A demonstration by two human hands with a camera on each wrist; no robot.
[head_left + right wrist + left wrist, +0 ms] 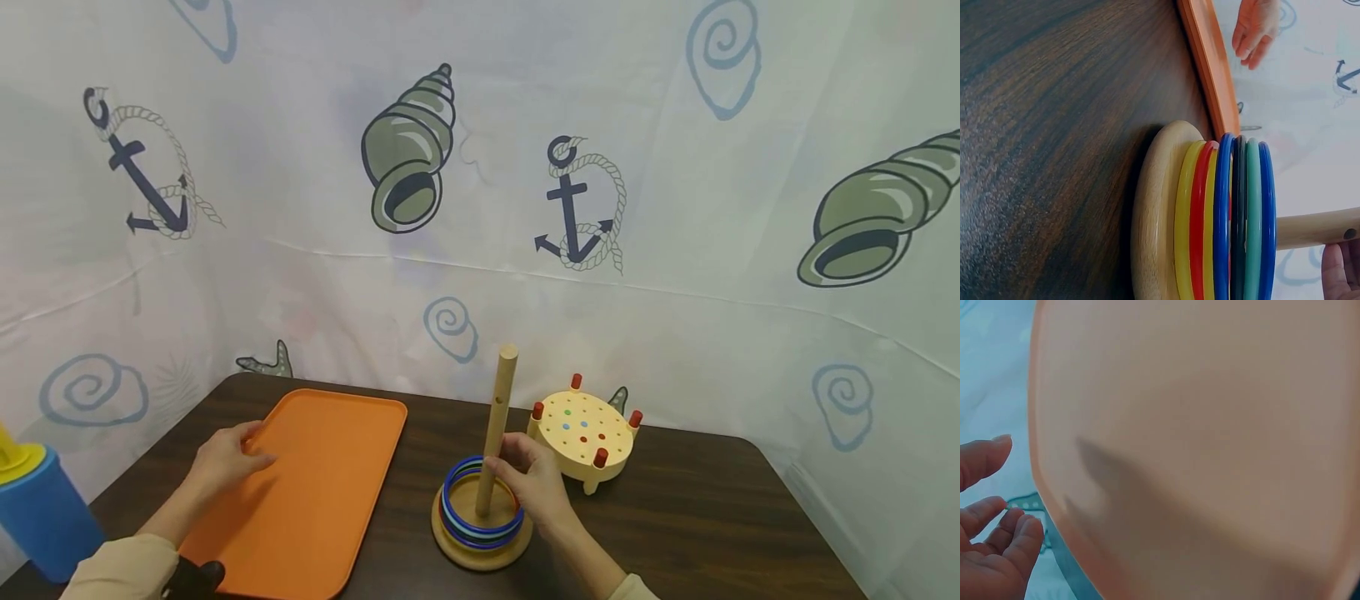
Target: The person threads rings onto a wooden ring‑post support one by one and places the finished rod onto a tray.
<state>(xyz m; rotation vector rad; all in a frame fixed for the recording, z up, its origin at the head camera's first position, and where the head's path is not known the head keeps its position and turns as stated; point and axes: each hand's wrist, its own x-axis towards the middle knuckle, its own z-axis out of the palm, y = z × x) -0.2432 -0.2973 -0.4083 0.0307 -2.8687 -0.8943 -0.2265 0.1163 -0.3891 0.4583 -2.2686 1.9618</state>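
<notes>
A ring-toss stand has a round wooden base and an upright wooden post, which leans slightly in the head view. Around the post lies a stack of thin rings; blue, teal, black, red and yellow ones show in the right wrist view. My right hand pinches the post above the rings, its thumb across the near side. Part of its fingers is hidden. Over the orange tray hovers my left hand, fingers loosely extended and holding nothing. It casts a shadow on the tray.
Behind the stand to the right is a round cream pegboard with red-tipped corner posts. A blue container with a yellow top stands at the far left. The dark wood table ends at a printed cloth.
</notes>
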